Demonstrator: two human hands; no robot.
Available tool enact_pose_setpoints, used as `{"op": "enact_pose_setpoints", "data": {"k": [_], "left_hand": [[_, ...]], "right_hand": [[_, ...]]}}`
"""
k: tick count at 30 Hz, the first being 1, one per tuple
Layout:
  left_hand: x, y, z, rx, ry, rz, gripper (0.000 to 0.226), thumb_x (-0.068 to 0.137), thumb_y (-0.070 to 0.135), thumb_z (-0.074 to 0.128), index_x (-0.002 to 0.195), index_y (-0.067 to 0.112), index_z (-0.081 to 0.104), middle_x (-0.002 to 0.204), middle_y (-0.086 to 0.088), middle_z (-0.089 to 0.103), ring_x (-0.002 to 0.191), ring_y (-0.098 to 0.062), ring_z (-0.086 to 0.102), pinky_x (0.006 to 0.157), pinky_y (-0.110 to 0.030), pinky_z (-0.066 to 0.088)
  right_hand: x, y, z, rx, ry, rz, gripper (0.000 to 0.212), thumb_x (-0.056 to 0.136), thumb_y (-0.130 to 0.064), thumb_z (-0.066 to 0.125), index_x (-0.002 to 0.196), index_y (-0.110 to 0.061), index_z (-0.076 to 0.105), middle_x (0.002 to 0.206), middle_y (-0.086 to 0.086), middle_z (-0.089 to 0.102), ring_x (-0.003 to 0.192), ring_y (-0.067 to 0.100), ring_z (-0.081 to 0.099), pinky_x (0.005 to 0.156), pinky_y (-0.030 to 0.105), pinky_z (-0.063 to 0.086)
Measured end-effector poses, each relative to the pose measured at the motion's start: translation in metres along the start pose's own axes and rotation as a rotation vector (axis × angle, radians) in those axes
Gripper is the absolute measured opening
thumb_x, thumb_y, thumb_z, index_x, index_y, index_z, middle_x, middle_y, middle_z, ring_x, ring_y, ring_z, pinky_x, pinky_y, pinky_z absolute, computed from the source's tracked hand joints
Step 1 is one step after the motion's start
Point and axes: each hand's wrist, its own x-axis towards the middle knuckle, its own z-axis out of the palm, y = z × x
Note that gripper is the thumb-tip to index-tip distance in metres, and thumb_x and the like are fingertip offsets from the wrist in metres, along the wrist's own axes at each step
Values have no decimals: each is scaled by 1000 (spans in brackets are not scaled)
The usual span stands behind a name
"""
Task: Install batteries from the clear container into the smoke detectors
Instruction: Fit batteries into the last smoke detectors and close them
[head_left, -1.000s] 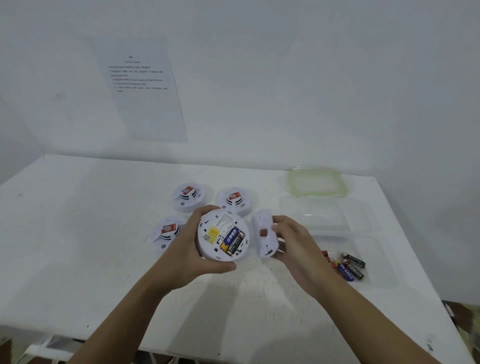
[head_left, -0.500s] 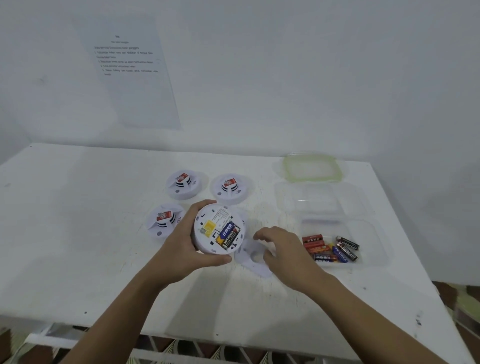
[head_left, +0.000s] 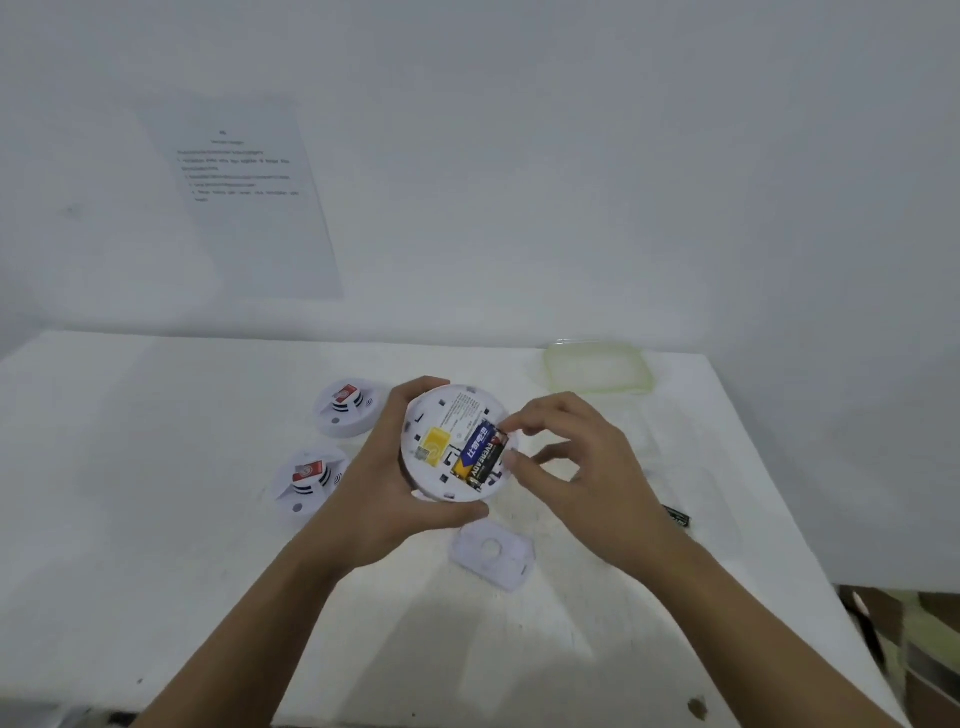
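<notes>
Two AA cells, a blue battery (head_left: 474, 446) and a black Eveready battery (head_left: 488, 460), lie side by side in the bay of the open smoke detector (head_left: 441, 415) in the head view. The unit is held above the white table (head_left: 156, 467) with its underside turned up. The left hand (head_left: 384, 478) cups the round housing from 9 o'clock, fingers over the far rim and thumb clamped on the near rim at 6 o'clock. The right hand (head_left: 576, 467) comes in from 3 o'clock, its index fingertip (head_left: 513, 423) and thumb curled in a pinch onto the outer edge of the black cell. Its other fingers are bent and hold nothing. The housing looks light, stiff and smooth, best gripped across the rim, clear of the bay. The cells are small, hard and slick, likely to roll, so pressing near their ends should seat them. From the held unit, the cover plate (head_left: 493, 556) lies flat at 5 o'clock, a second smoke detector (head_left: 345, 410) sits at 10 o'clock, a third smoke detector (head_left: 309, 480) at 8 o'clock, and a green lid (head_left: 597, 366) at 1 o'clock. The clear container cannot be made out plainly; one loose battery (head_left: 675, 516) shows at 4 o'clock.
</notes>
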Motion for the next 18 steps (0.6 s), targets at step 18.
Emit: {"op": "enact_pose_setpoints", "data": {"k": [18], "left_hand": [[24, 5, 43, 5, -53, -9, 96, 64, 0, 92, 135, 33, 37, 122, 16, 57, 116, -14, 63, 84, -33, 62]], "right_hand": [[4, 32, -21, 106, 43, 137, 18, 82, -11, 81, 93, -12, 67, 105, -3, 59, 97, 11, 64, 79, 26, 58]]}}
